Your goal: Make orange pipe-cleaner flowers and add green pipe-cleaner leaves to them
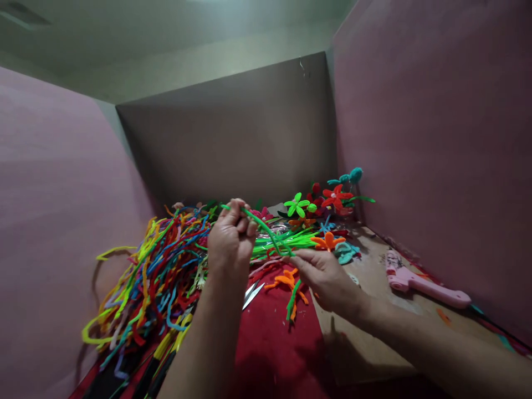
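Note:
A green pipe cleaner [266, 226] stretches between my two hands above the work surface. My left hand [233, 230] is closed on its upper end, and a short tip pokes out beyond the fingers. My right hand [326, 277] pinches the lower stretch between thumb and fingers. Below the hands lies an orange pipe-cleaner piece [286, 280] with a short green length [293, 299] beside it. Scissor blades [251, 293] show just right of my left forearm, which hides the rest of them. A bundle of green pipe cleaners [286, 241] lies behind my hands.
Loose multicoloured pipe cleaners [153, 271] are heaped at left, with yellow-and-black tool handles [160, 354] in front. Pipe-cleaner flowers, including a red one [336, 197] and a lime one [296, 205], stand at the back right. A pink glue gun [428, 285] rests on a board [357, 349] at right.

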Demonstrator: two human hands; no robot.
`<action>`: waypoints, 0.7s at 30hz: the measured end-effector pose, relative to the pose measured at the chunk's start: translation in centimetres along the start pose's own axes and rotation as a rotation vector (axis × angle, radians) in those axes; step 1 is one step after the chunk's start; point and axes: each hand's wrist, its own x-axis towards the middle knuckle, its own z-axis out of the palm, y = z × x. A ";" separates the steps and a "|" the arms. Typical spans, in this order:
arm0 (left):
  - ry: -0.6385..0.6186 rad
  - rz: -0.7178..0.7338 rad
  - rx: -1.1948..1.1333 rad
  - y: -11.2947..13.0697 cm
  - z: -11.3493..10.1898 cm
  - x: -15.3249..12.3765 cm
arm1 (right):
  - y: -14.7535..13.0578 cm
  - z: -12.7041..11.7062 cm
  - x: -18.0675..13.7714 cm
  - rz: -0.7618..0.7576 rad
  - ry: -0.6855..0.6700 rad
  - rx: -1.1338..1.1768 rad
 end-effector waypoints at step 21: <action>-0.127 0.274 0.207 -0.4 -0.8 -0.1 | 0.5 1.0 0.3 0.190 0.020 0.334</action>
